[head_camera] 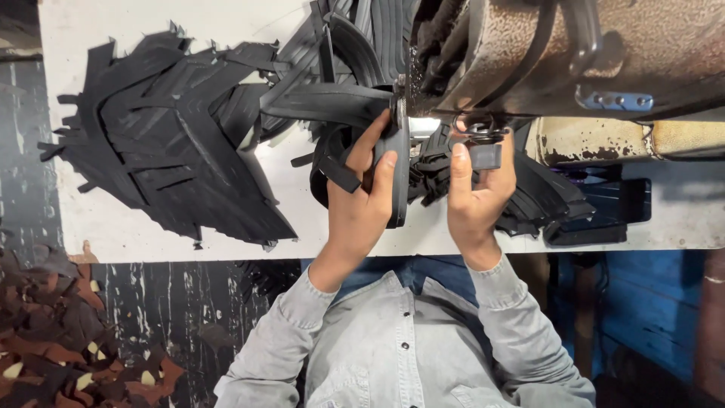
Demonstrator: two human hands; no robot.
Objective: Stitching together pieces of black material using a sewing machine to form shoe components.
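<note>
A white, flat work table [151, 234] is taken as the landmark. On its left part a broad heap of black, jagged sheet offcuts [166, 151] is spread, reaching close to the table's front edge. On its right part, beside the front edge, a lower stack of black curved cut pieces [551, 200] is seen. Over the table's right half a worn, rust-spotted brown machine body [649, 45] is mounted, with a small blue metal bracket [615, 100] fixed to it. Below the table's left corner, brown and cream leather scraps [53, 340] are piled on a dark, scuffed floor [151, 310].
</note>
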